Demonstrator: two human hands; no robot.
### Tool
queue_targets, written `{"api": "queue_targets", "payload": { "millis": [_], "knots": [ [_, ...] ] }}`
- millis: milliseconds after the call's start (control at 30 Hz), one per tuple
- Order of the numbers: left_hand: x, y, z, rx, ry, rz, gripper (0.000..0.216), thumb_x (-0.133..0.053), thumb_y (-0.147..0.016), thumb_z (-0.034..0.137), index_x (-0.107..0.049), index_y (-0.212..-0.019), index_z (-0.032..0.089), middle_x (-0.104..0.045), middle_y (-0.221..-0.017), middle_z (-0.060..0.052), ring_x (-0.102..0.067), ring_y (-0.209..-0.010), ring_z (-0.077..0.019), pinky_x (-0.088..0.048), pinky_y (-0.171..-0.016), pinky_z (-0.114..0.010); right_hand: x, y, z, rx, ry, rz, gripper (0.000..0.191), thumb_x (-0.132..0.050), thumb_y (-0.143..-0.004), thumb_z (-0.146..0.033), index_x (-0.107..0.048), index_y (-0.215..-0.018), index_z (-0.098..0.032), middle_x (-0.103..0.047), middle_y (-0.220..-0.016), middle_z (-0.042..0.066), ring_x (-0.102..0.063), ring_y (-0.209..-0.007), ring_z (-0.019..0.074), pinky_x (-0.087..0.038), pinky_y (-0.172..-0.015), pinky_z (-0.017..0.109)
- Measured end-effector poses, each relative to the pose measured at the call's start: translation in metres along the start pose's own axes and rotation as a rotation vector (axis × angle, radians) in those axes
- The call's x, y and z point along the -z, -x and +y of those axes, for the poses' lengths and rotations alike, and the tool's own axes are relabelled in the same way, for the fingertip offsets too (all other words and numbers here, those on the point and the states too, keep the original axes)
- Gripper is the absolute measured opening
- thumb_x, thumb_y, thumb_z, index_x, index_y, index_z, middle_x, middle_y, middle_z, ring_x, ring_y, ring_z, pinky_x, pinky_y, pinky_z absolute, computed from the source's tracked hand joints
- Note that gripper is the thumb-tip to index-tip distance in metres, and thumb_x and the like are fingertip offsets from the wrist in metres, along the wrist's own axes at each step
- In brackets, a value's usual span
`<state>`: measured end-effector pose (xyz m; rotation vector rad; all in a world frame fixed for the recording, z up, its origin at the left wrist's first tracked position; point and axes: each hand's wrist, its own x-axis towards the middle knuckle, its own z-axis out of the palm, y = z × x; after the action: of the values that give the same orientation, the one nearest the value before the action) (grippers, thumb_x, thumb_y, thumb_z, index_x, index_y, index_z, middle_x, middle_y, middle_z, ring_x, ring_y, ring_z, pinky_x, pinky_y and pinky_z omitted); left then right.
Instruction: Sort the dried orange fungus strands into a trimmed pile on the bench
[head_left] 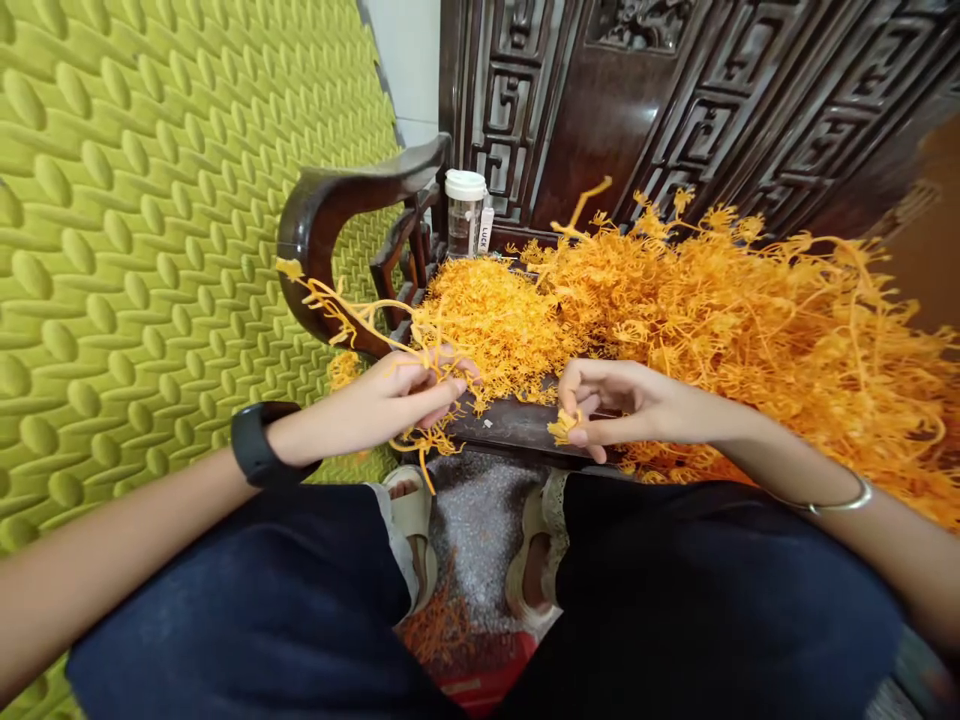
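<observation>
The left hand [397, 395] has its fingers [442, 392] closed around a bunch of long orange strands [360, 320], which trail up and away from them towards the curved armrest [337, 195]. The right hand [630, 405] pinches a small orange clump [564, 427] between thumb and fingertips, the other fingers [592, 380] loosely curled. Both hands sit at the front edge of the dark wooden seat [517, 425], with the big orange heap [712, 320] just behind and beside the right fingers.

The likeliest slip seems to be breakage. The strands look thin and tangled, so a hard tug from the left fingers could snap them or drag more of the heap over the edge. Loose bits could drop between the hands onto the speckled floor [480, 520], where some orange pieces lie near the sandals [412, 520] and a red container [487, 680].

Well beyond the fingers a white-lidded jar [465, 212] stands against the carved panel [675, 100], and a sliding heap might nudge it. A black watch [255, 445] and a bangle [840, 503] could snag strands. A green padded wall [135, 250] lies beyond the left fingers.
</observation>
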<state>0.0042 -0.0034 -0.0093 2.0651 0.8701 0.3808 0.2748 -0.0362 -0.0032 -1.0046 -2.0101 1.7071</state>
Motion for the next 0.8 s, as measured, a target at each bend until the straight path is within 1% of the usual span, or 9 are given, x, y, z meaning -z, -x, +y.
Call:
{"api": "queue_targets", "payload": {
  "millis": [133,300,400,467,533,600,667,700,800],
  "knots": [
    [-0.001,-0.001,0.003,0.003,0.027,0.083,0.027,-0.041,-0.087,0.031,-0.055,-0.1,0.011,-0.044,-0.053,0.005,-0.038,-0.045,-0.0065,-0.033,-0.044,-0.019,-0.001,-0.01,-0.003,0.005,-0.016,-0.012,0.02,-0.063,-0.081,-0.023,-0.048,-0.091,-0.015,-0.055,-0.074,-0.003,-0.056,-0.059,0.0045,-0.043,-0.056,0.019],
    [0.002,0.0,0.005,0.002,0.039,0.146,0.032,-0.042,-0.087,0.036,-0.054,-0.102,0.011,-0.046,-0.053,0.004,-0.041,-0.046,-0.008,-0.035,-0.046,-0.021,0.004,-0.029,-0.001,-0.026,0.072,0.07,0.021,-0.065,-0.078,-0.028,-0.051,-0.086,-0.014,-0.058,-0.073,-0.002,-0.057,-0.058,0.0057,-0.045,-0.06,0.022],
    [0.002,0.002,0.005,0.008,0.061,0.187,0.034,-0.043,-0.086,0.039,-0.052,-0.105,0.012,-0.047,-0.053,0.004,-0.042,-0.046,-0.0089,-0.036,-0.046,-0.022,0.012,-0.044,0.009,-0.07,0.102,0.25,0.022,-0.068,-0.073,-0.029,-0.054,-0.083,-0.015,-0.06,-0.068,-0.001,-0.058,-0.062,0.009,-0.047,-0.066,0.026],
    [0.002,0.002,0.004,-0.004,0.068,0.199,0.032,-0.044,-0.086,0.04,-0.053,-0.101,0.013,-0.048,-0.053,0.003,-0.044,-0.047,-0.0092,-0.038,-0.048,-0.023,0.019,-0.056,0.017,-0.066,0.055,0.462,0.021,-0.069,-0.071,-0.026,-0.056,-0.084,-0.016,-0.062,-0.073,0.001,-0.06,-0.069,0.0117,-0.049,-0.073,0.03],
    [0.002,0.002,0.003,-0.011,0.075,0.2,0.029,-0.044,-0.086,0.039,-0.055,-0.095,0.013,-0.047,-0.054,0.003,-0.044,-0.048,-0.0092,-0.039,-0.049,-0.023,0.024,-0.067,0.024,-0.017,-0.074,0.666,0.03,-0.069,-0.068,-0.02,-0.056,-0.095,-0.017,-0.063,-0.092,0.006,-0.062,-0.08,0.0144,-0.05,-0.082,0.034],
    [0.002,0.002,0.002,-0.007,0.081,0.196,0.029,-0.044,-0.087,0.039,-0.055,-0.094,0.014,-0.046,-0.054,0.004,-0.044,-0.048,-0.009,-0.038,-0.049,-0.023,0.027,-0.076,0.028,0.048,-0.246,0.763,0.051,-0.069,-0.063,-0.01,-0.052,-0.109,-0.021,-0.056,-0.119,0.009,-0.061,-0.098,0.0175,-0.048,-0.092,0.036],
    [0.001,0.002,0.003,-0.005,0.113,0.187,0.029,-0.043,-0.088,0.038,-0.054,-0.099,0.013,-0.046,-0.054,0.004,-0.044,-0.049,-0.0088,-0.037,-0.049,-0.022,0.029,-0.082,0.03,0.102,-0.378,0.761,0.064,-0.067,-0.058,-0.002,-0.049,-0.115,-0.024,-0.043,-0.137,0.008,-0.055,-0.114,0.0199,-0.044,-0.1,0.037],
    [0.001,0.003,0.003,-0.005,0.141,0.18,0.029,-0.043,-0.088,0.038,-0.052,-0.102,0.014,-0.047,-0.055,0.004,-0.044,-0.05,-0.0086,-0.037,-0.049,-0.022,0.03,-0.083,0.03,0.124,-0.414,0.747,0.066,-0.066,-0.056,0.0,-0.049,-0.115,-0.025,-0.04,-0.14,0.007,-0.051,-0.119,0.0205,-0.042,-0.102,0.037],
    [0.002,0.002,0.005,0.017,0.246,0.186,0.028,-0.042,-0.089,0.035,-0.05,-0.106,0.013,-0.048,-0.058,0.004,-0.044,-0.051,-0.0083,-0.037,-0.05,-0.021,0.027,-0.085,0.028,0.181,-0.41,0.676,0.053,-0.066,-0.059,-0.003,-0.057,-0.108,-0.022,-0.05,-0.131,0.007,-0.054,-0.116,0.0198,-0.042,-0.102,0.036]
  ]
}}
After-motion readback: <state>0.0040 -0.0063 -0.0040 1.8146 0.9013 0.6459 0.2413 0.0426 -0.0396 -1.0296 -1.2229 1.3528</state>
